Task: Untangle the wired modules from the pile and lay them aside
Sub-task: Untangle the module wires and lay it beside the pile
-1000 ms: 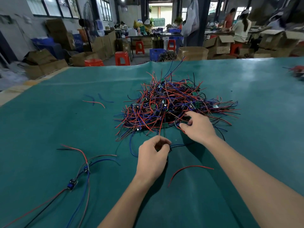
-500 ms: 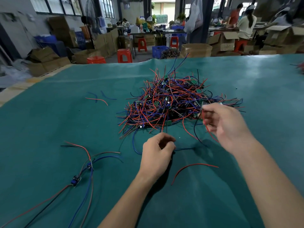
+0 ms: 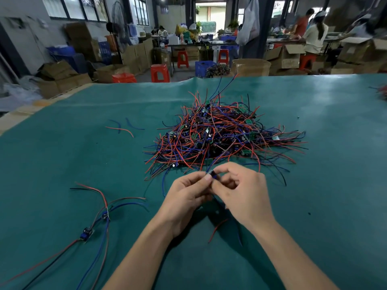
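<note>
Both hands meet just in front of the pile of wired modules point(image 3: 222, 137), which sits near the middle of the green tabletop point(image 3: 335, 164). The left hand point(image 3: 186, 201) and the right hand point(image 3: 243, 195) together pinch one small dark module point(image 3: 212, 174) between their fingertips, held just above the tabletop at the pile's near edge. Red and blue wires run from this module back into the pile, and a red wire point(image 3: 217, 228) and a blue one hang down below the hands. Two separated modules point(image 3: 95, 226) lie toward the near left corner, their long red, blue and black leads trailing to the near edge. A few loose wire pieces point(image 3: 123, 127) rest left of the pile, well apart from it. Beyond the far edge stand red stools point(image 3: 160, 73) and cardboard boxes point(image 3: 284, 56).
</note>
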Demonstrator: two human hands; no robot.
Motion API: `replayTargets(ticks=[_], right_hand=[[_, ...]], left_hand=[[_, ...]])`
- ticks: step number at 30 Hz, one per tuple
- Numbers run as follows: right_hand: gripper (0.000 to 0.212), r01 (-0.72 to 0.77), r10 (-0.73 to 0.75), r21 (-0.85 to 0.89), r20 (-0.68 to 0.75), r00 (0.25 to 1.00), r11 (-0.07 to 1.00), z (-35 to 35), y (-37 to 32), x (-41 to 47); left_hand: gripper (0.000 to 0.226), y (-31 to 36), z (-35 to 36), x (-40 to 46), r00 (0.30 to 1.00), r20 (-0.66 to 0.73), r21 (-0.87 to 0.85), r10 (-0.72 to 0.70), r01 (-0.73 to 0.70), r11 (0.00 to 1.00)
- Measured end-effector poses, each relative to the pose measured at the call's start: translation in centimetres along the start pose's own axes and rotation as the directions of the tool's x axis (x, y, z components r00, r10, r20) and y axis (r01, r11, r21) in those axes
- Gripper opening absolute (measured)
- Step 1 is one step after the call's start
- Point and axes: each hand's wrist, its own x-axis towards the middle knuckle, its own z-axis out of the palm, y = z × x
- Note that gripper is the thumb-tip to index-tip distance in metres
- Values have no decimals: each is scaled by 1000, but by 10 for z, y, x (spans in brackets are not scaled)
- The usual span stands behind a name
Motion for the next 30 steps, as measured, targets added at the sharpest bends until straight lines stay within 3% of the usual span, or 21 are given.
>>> replayTargets(ticks=[3,5,10,14,18,26,30], right_hand=[[30,-196,144,277,197,970,941,-4,-3,3],[21,-270,197,378,221,955,886,-6,-3,6],[8,-285,257,335,127,958,898,-9,2,8],[9,-289,237,457,168,957,841,-8,0,8],[14,-293,249,505,154,956,812,-13,4,11],[23,-125,140,167,-81,987,978,-25,21,19],[20,-57,42,-41,-311,950,998,-43,31,27]], left_hand=[[17,2,0,3,999,-36,-144,-32,27,989],[17,3,0,3,998,-11,-196,-57,54,979],[22,3,0,0,984,148,-251,-100,135,959],[17,1,-1,-1,961,262,-253,-95,163,954],[27,-4,-2,0,963,238,-153,-124,163,975],[26,-4,1,-2,962,241,-13,-130,137,991],[17,-5,3,-2,962,245,71,-118,104,992]])
